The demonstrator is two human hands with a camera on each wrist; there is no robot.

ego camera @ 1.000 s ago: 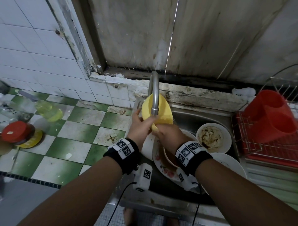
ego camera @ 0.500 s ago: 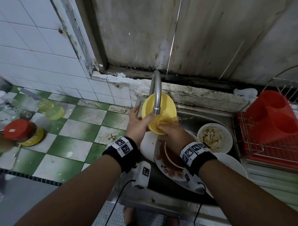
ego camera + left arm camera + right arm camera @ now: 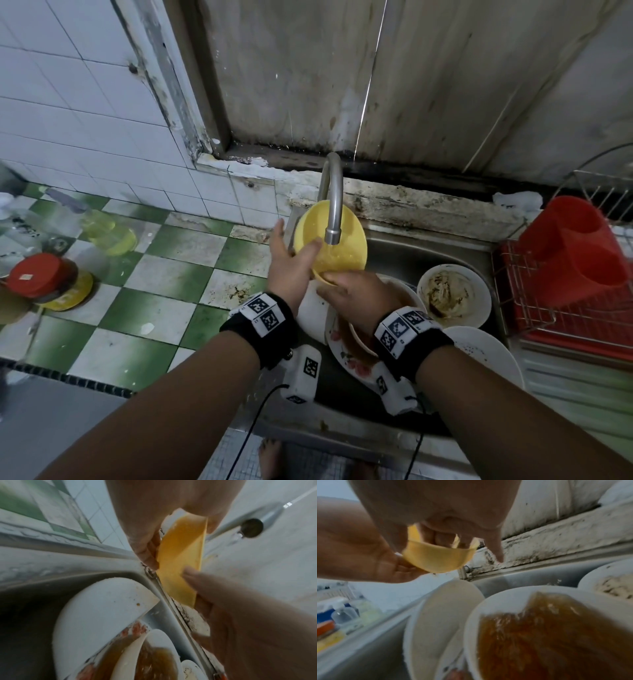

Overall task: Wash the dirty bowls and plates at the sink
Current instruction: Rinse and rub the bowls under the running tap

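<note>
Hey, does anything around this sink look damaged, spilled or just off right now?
Yes. The ledge behind the sink is cracked, flaking and streaked with dark grime. On the counter, brown stains mark a white tile beside the left hand. The yellow bowl under the faucet looks normal.

Under the tap [image 3: 333, 205], both hands hold a bowl [image 3: 339, 240] over the sink [image 3: 411, 250]. Dirty dishes [image 3: 452, 296] lie in it. Worktop [image 3: 154, 274] left with jars [image 3: 37, 279]; dish rack [image 3: 565, 291] right.
</note>
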